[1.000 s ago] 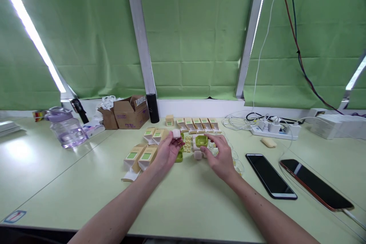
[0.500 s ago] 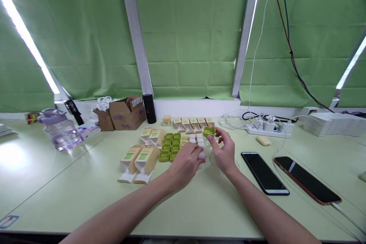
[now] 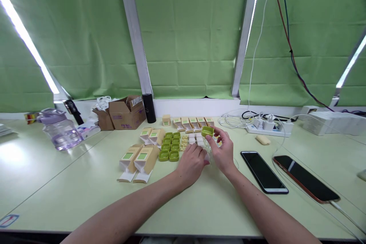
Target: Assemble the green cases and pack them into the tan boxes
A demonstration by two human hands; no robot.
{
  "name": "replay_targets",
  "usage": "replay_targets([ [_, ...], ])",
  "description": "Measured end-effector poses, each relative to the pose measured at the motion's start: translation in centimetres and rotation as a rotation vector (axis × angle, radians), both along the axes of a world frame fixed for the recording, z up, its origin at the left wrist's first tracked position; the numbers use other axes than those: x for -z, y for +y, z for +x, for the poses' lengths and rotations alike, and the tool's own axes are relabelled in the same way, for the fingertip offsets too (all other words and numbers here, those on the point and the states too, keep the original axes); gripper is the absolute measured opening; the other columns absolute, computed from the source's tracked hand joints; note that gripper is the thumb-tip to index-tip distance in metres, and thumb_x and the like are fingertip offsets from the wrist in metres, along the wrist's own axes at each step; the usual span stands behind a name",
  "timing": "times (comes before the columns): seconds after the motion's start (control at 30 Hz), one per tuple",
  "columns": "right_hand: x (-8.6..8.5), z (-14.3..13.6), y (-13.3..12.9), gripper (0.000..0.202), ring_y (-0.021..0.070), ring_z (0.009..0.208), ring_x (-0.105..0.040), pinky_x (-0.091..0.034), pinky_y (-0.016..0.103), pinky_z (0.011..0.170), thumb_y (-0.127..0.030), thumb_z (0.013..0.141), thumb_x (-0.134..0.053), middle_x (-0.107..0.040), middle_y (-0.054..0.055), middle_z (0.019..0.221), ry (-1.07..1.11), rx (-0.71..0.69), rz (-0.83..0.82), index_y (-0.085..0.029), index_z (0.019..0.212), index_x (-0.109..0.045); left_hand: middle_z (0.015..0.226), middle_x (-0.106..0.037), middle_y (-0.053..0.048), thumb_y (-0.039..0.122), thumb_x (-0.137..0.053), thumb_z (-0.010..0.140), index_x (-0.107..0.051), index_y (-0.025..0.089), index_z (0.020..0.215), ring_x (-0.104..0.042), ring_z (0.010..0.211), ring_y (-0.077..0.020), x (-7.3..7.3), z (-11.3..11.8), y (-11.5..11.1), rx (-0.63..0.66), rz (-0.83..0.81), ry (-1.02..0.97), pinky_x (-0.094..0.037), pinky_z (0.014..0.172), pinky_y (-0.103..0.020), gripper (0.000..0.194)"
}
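Observation:
My right hand [image 3: 223, 150] holds a small green tray [image 3: 207, 131] between thumb and fingers, above the table. Close beside it on the left, my left hand [image 3: 192, 163] has its fingers closed round a small whitish piece [image 3: 206, 156], mostly hidden by the fingers. Left of my left hand stand several green trays [image 3: 174, 155] in two columns. Small yellow pieces [image 3: 184, 142] and white pieces [image 3: 192, 138] lie in rows behind my left hand. Clear pieces are partly hidden between and behind my hands.
Opened small cartons [image 3: 146, 159] lie at the left, with more [image 3: 186, 123] at the back. Farther out are a brown box [image 3: 127, 114], a black cylinder [image 3: 149, 108] and a purple-lidded jug [image 3: 61, 131]. Two phones [image 3: 264, 172] and a power strip [image 3: 268, 129] are at the right.
My left hand has moved slightly right with the whitish piece, closer to my right hand, uncovering the front green trays. My right hand still holds the green tray, shifted slightly left.

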State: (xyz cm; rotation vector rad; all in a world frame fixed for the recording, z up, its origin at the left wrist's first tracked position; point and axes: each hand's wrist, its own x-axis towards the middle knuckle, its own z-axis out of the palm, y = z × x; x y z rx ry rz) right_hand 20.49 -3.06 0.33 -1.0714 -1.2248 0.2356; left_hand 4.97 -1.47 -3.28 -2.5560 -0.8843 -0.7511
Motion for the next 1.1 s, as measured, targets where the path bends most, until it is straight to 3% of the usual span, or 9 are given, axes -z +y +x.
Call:
replay_targets([
  [0.23, 0.0, -0.1, 0.1, 0.047, 0.0245, 0.088, -0.059, -0.051, 0.04, 0.079, -0.051, 0.09, -0.07, -0.068, 0.009, 0.104, 0.002, -0.001, -0.003, -0.021, 0.126, -0.073, 0.104, -0.071, -0.01, 0.043, -0.081, 0.09, -0.07, 0.015, 0.103, -0.058, 0.104, -0.0306, 0.2, -0.1, -0.3, -0.1, 0.051, 0.03, -0.045, 0.089, -0.047, 0.032],
  [0.57, 0.3, -0.3, 0.1, 0.046, 0.025, 0.089, -0.059, -0.051, 0.041, 0.08, -0.047, 0.09, -0.071, -0.068, 0.009, 0.105, -0.009, -0.028, 0.001, -0.02, 0.127, -0.072, 0.106, -0.071, -0.012, 0.044, -0.083, 0.088, -0.07, 0.017, 0.104, -0.057, 0.105, -0.0314, -0.3, -0.4, -0.7, -0.091, 0.002, 0.002, -0.044, 0.09, -0.048, 0.034],
  [0.73, 0.4, -0.2, 0.0, 0.045, 0.0256, 0.094, -0.061, -0.051, 0.042, 0.082, -0.037, 0.088, -0.072, -0.07, 0.009, 0.111, -0.016, -0.101, 0.035, -0.022, 0.13, -0.07, 0.106, -0.071, -0.011, 0.033, -0.076, 0.093, -0.067, 0.018, 0.106, -0.057, 0.106, -0.0323, -2.2, -1.1, -1.2, -0.051, -0.027, -0.102, -0.043, 0.089, -0.049, 0.022],
  [0.87, 0.5, -0.5, -0.1, 0.041, 0.0263, 0.101, -0.064, -0.052, 0.044, 0.089, -0.028, 0.086, -0.073, -0.071, 0.009, 0.122, -0.028, -0.194, 0.07, -0.025, 0.127, -0.07, 0.098, -0.072, -0.008, 0.018, -0.067, 0.093, -0.064, 0.02, 0.095, -0.058, 0.1, -0.0298, -4.3, -2.5, -0.4, -0.062, 0.008, -0.268, -0.041, 0.085, -0.046, 0.004],
  [0.93, 0.5, -0.7, -0.2, 0.04, 0.0269, 0.103, -0.064, -0.053, 0.044, 0.09, -0.026, 0.086, -0.072, -0.072, 0.008, 0.122, -0.041, -0.213, 0.073, -0.025, 0.125, -0.07, 0.094, -0.073, -0.007, 0.013, -0.061, 0.095, -0.062, 0.021, 0.091, -0.059, 0.097, -0.0282, -4.8, -3.2, 0.1, -0.047, 0.037, -0.358, -0.04, 0.084, -0.045, 0.009],
  [1.03, 0.7, -1.1, -0.4, 0.038, 0.0272, 0.103, -0.064, -0.053, 0.044, 0.088, -0.025, 0.085, -0.073, -0.072, 0.008, 0.12, -0.061, -0.23, 0.074, -0.026, 0.124, -0.07, 0.104, -0.075, -0.007, 0.014, -0.06, 0.097, -0.063, 0.022, 0.105, -0.062, 0.102, -0.0289, -4.6, -4.3, 0.6, 0.009, 0.091, -0.468, -0.042, 0.089, -0.045, 0.012],
  [1.1, 1.0, -1.3, -0.4, 0.038, 0.0268, 0.103, -0.064, -0.054, 0.044, 0.088, -0.026, 0.086, -0.073, -0.072, 0.008, 0.121, -0.071, -0.24, 0.076, -0.027, 0.124, -0.07, 0.121, -0.074, -0.011, 0.015, -0.062, 0.098, -0.061, 0.021, 0.123, -0.062, 0.113, -0.0309, -4.1, -4.9, 0.6, 0.055, 0.127, -0.5, -0.043, 0.096, -0.048, 0.026],
])
